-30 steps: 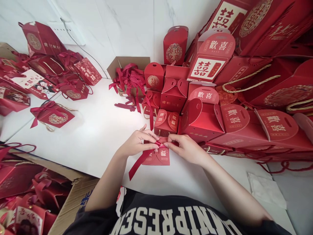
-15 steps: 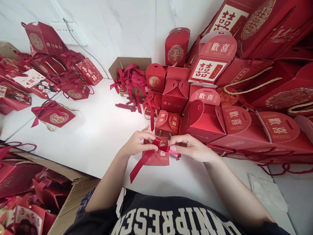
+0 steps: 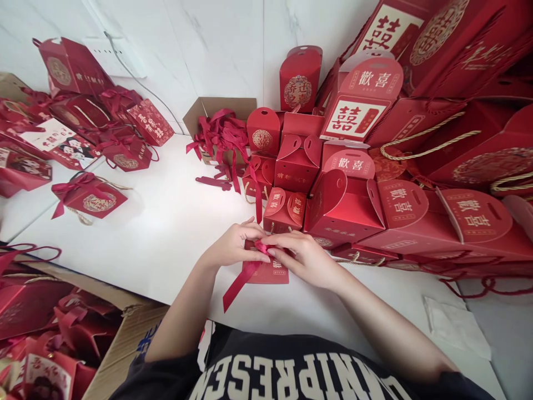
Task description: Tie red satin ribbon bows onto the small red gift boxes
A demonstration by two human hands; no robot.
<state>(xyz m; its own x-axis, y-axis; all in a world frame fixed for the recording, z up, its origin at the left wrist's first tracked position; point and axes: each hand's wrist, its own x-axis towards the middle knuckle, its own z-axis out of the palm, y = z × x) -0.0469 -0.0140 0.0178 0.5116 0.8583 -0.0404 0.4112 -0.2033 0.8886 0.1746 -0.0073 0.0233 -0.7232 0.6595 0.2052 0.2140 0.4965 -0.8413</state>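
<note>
In front of me on the white table lies a small red gift box (image 3: 275, 275) with pale characters on its top. A red ribbon (image 3: 240, 284) runs across it, one tail hanging off toward the lower left. My left hand (image 3: 236, 243) pinches the ribbon at the box's left side. Coming from the right, my right hand (image 3: 300, 253) also has its thumb and fingers closed on the ribbon, close against the left fingertips. Both hands cover much of the box top, and the ribbon's crossing is partly hidden under the fingers.
A cardboard box of loose ribbons (image 3: 220, 133) stands by the wall. Stacked red gift boxes (image 3: 345, 205) fill the right side. Boxes with bows, one a ribboned box (image 3: 91, 194), sit at the left. A carton (image 3: 120, 344) of red boxes is at lower left.
My right hand has moved left across the box, carrying its ribbon end over to my left fingertips. My left hand has stayed nearly in place.
</note>
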